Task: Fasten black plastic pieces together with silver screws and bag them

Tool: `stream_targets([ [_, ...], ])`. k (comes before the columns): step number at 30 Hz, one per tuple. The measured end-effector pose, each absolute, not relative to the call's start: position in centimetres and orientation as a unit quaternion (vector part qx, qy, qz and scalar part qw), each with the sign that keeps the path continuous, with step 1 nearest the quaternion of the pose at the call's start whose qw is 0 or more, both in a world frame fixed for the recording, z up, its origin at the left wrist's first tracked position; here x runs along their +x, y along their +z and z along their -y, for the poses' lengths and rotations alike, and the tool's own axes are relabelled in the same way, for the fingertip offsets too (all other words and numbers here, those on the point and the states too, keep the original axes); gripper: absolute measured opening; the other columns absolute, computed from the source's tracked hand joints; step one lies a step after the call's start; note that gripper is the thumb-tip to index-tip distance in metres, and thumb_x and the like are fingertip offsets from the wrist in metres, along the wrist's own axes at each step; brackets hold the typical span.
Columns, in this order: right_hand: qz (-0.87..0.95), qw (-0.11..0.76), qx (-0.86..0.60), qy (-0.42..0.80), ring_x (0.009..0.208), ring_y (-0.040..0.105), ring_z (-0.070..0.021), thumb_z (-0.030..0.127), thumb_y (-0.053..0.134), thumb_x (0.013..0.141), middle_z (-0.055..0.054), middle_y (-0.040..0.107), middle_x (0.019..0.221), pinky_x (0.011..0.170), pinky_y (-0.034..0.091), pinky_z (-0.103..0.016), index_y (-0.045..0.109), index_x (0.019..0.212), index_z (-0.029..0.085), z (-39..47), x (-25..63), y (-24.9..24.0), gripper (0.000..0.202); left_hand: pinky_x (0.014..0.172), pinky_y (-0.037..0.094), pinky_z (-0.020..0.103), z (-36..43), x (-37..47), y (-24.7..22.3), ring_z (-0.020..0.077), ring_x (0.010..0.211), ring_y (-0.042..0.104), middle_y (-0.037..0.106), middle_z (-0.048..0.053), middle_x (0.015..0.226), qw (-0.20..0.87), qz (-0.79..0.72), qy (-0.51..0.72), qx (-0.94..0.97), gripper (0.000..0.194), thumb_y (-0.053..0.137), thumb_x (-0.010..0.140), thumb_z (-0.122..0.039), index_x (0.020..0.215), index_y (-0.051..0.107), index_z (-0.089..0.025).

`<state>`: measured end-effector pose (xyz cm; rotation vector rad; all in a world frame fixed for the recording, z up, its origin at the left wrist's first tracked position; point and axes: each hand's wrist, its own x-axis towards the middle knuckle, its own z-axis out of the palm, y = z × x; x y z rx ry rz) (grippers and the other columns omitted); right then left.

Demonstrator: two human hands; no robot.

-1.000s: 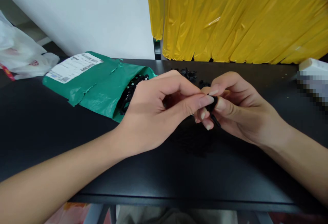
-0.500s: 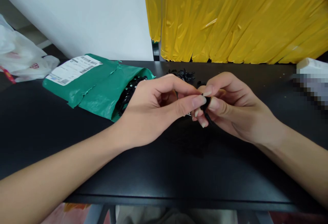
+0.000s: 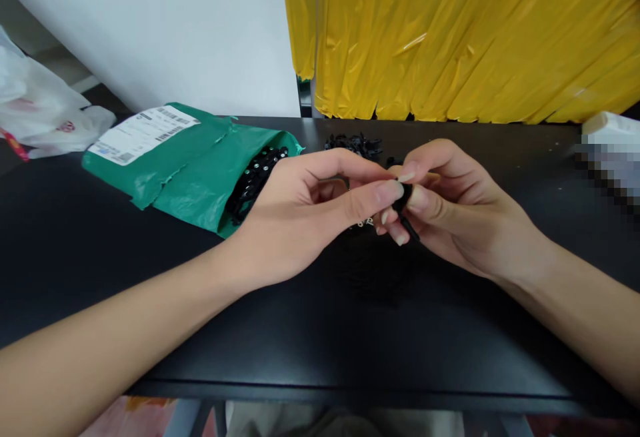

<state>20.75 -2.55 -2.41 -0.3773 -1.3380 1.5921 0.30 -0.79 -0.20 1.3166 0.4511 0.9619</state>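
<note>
Above the black table, my left hand [image 3: 310, 217] and my right hand [image 3: 455, 210] meet, fingertips nearly touching. Both pinch a small black piece [image 3: 403, 198] between thumb and fingers; a thin black end of it hangs below the right thumb. Behind the fingers lies a pile of small black parts [image 3: 354, 144]. A few small silvery bits [image 3: 367, 222] show under my left hand, partly hidden. Left of that hand, an open green plastic bag [image 3: 200, 170] has black parts with shiny round dots [image 3: 257, 174] at its mouth.
A white plastic bag [image 3: 45, 110] sits at the far left of the black table [image 3: 320, 344]. At the right edge stands a white object [image 3: 610, 127], partly blurred. Yellow plastic sheeting [image 3: 450, 37] and a white panel [image 3: 200, 30] rise behind the table.
Both hands stay nearly in place, still pinching the black piece. Slightly more of the silvery bits and of the parts in the bag's mouth shows.
</note>
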Motion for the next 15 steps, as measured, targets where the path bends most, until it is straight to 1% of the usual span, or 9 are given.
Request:
stream_targets([
  [2, 0.545, 0.491, -0.156, 0.661, 0.088, 0.076, -0.0079, 0.016, 0.077, 0.105, 0.003, 0.078, 0.090, 0.073, 0.064, -0.016, 0.083, 0.110, 0.028, 2.6, 20.7, -2.4, 0.014, 0.068, 0.065, 0.017, 1.0, 0.4, 0.1, 0.0093, 0.067, 0.079, 0.075, -0.005, 0.070, 0.619, -0.207, 0.450, 0.609, 0.023, 0.092, 0.091, -0.023, 0.076, 0.076, -0.016],
  [4, 0.540, 0.490, -0.155, 0.667, 0.087, 0.076, -0.0076, 0.018, 0.077, 0.104, 0.003, 0.077, 0.088, 0.074, 0.064, -0.016, 0.083, 0.109, 0.028, 2.8, 20.6, -2.4, 0.013, 0.065, 0.063, 0.017, 1.2, 0.4, 0.4, 0.0083, 0.065, 0.076, 0.072, -0.005, 0.068, 0.562, -0.227, 0.471, 0.641, 0.030, 0.091, 0.091, -0.024, 0.070, 0.072, -0.017],
  [6, 0.535, 0.487, -0.155, 0.673, 0.087, 0.076, -0.0077, 0.019, 0.077, 0.104, 0.004, 0.077, 0.086, 0.074, 0.063, -0.015, 0.083, 0.110, 0.029, 2.9, 20.5, -2.4, 0.013, 0.064, 0.062, 0.018, 1.4, 0.3, 0.5, 0.0088, 0.066, 0.075, 0.072, -0.004, 0.069, 0.521, -0.239, 0.475, 0.667, 0.028, 0.094, 0.089, -0.024, 0.071, 0.073, -0.018],
  [7, 0.533, 0.484, -0.155, 0.676, 0.087, 0.076, -0.0078, 0.020, 0.077, 0.105, 0.004, 0.076, 0.087, 0.073, 0.063, -0.015, 0.082, 0.112, 0.030, 2.9, 20.4, -2.4, 0.013, 0.064, 0.063, 0.019, 1.5, 0.2, 0.6, 0.0094, 0.066, 0.075, 0.073, -0.004, 0.071, 0.518, -0.240, 0.472, 0.672, 0.026, 0.095, 0.088, -0.024, 0.073, 0.074, -0.019],
  [11, 0.523, 0.469, -0.158, 0.693, 0.088, 0.076, -0.0102, 0.021, 0.075, 0.106, 0.003, 0.078, 0.090, 0.070, 0.062, -0.017, 0.080, 0.113, 0.032, 3.1, 20.4, -2.6, 0.014, 0.066, 0.069, 0.023, 1.8, 0.1, 0.7, 0.0119, 0.067, 0.078, 0.073, -0.005, 0.070, 0.586, -0.233, 0.449, 0.633, 0.022, 0.096, 0.085, -0.025, 0.079, 0.075, -0.021],
  [15, 0.534, 0.465, -0.161, 0.688, 0.075, 0.072, -0.0095, 0.019, 0.074, 0.106, 0.003, 0.078, 0.089, 0.071, 0.063, -0.021, 0.078, 0.111, 0.031, 3.1, 20.6, -2.6, 0.014, 0.069, 0.071, 0.024, 2.1, 0.3, 0.6, 0.0131, 0.067, 0.080, 0.076, -0.005, 0.072, 0.648, -0.232, 0.436, 0.580, 0.024, 0.100, 0.080, -0.021, 0.082, 0.076, -0.021],
])
